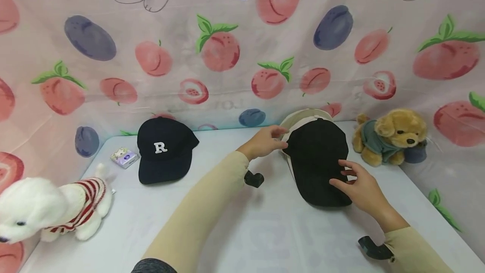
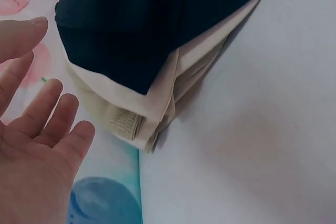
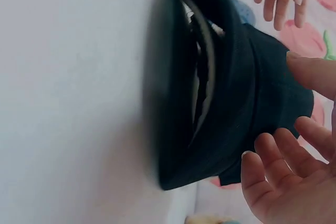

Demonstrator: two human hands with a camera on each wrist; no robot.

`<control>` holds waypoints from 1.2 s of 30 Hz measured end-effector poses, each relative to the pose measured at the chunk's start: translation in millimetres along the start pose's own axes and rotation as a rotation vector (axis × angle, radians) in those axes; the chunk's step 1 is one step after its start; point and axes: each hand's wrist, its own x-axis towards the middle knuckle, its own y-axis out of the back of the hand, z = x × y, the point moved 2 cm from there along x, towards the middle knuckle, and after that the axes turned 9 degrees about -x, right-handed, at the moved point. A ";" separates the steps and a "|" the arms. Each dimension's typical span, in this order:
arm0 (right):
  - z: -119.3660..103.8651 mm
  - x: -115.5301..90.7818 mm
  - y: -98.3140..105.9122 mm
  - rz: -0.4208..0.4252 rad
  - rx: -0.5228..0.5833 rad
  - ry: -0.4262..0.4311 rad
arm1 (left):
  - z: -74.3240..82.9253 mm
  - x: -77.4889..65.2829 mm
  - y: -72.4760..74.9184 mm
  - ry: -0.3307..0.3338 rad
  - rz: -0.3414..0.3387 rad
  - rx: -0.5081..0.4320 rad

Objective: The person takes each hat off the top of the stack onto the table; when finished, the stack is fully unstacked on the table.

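Observation:
A plain black cap (image 1: 320,159) lies with its brim toward me, stacked over pale beige caps (image 1: 303,116) at the right half of the table. Fingers spread, my left hand (image 1: 267,141) is beside the left side of the stack; in the left wrist view a gap shows between its fingers and the caps. My right hand (image 1: 361,188) is at the right edge of the black brim, fingers relaxed and gently bent. The right wrist view shows these fingers (image 3: 278,156) close beside the black cap, gripping nothing. Most of the beige caps is hidden under the black one.
A navy cap (image 1: 164,151) with a white R rests at the left, beside a small lilac tissue pack (image 1: 124,157). A white plush dog (image 1: 72,210) stands at the left edge, a brown plush dog (image 1: 392,136) at the back right. A fruit-print curtain (image 1: 235,83) hangs behind.

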 end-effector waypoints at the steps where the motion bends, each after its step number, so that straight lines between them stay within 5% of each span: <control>1: 2.2 -0.3 -0.7 -0.007 0.004 -0.008 | 0.7 1.8 -1.6 0.006 0.001 -0.002; 21: 28.2 4.1 -8.4 -0.161 0.015 -0.113 | 12.4 18.9 -29.7 0.052 0.052 -0.003; 36: 42.1 12.9 -5.6 -0.301 0.078 -0.155 | 12.1 25.8 -41.0 -0.013 0.048 -0.093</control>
